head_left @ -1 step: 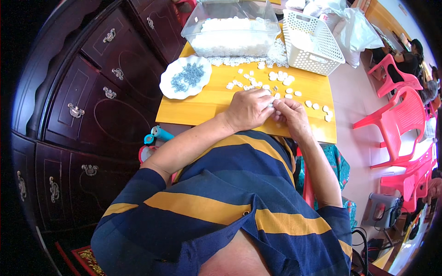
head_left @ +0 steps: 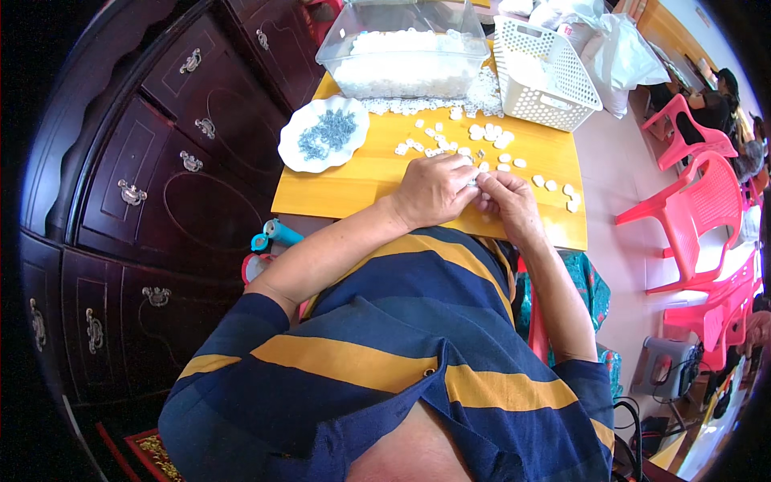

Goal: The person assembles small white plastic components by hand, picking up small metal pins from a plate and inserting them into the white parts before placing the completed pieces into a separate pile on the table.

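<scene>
Two hands meet over one small piece

The left hand (head_left: 438, 191) and the right hand (head_left: 514, 207) come together at the fingertips, near edge of the table (head_left: 361, 191) below them. Between them they appear to pinch a small white piece (head_left: 472, 183); most of it is hidden by the fingers, so its exact shape and how it is turned cannot be told.

Just beyond the fingertips lie small white squarish bits (head_left: 401, 149) and a little dark piece (head_left: 481, 153). White rounded bits (head_left: 551, 185) spread beyond and to the right of the right hand. Past the left hand, to its left, a wavy-edged plate (head_left: 291, 153) holds a heap of grey-blue bits (head_left: 328, 135). Farther beyond both hands stand a clear tub (head_left: 353, 68) and, to the right, a white basket (head_left: 562, 111).

For parts this small, one hand would best hold steady while the other presses or turns gently. Keeping the wrists low over the tabletop should help: a slipped piece would drop only a little way.
</scene>
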Demonstrator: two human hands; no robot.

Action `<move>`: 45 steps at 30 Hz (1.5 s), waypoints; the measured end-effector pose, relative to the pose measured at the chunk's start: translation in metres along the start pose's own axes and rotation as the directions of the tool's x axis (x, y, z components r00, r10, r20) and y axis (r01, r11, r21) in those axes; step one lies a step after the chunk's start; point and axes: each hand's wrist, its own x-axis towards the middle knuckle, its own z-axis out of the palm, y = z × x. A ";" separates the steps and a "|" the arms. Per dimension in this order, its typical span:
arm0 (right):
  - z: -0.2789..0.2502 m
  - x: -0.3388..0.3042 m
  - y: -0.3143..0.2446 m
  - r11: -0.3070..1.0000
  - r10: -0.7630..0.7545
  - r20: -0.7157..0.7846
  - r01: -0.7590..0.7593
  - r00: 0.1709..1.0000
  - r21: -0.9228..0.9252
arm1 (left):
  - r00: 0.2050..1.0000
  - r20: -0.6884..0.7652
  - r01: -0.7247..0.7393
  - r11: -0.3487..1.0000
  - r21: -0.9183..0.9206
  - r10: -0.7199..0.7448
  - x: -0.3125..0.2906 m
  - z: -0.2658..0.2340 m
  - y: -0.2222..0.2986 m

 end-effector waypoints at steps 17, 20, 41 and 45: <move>0.008 0.010 -0.002 0.993 -0.110 -0.042 0.108 0.993 -0.037 | 0.998 0.011 -0.062 0.998 0.034 0.061 0.004 -0.003 -0.014; 0.012 0.002 -0.013 0.977 -0.171 -0.048 0.163 0.984 -0.134 | 0.999 0.017 -0.029 1.000 -0.011 0.029 0.006 -0.010 -0.007; -0.038 -0.095 -0.094 0.560 -0.143 -0.302 -0.174 0.943 -0.810 | 0.970 0.060 0.236 0.972 0.001 -0.236 -0.072 -0.157 -0.009; -0.048 -0.092 -0.083 0.555 -0.207 -0.345 -0.180 0.915 -0.812 | 0.963 0.064 0.261 0.965 0.013 -0.261 -0.081 -0.160 -0.017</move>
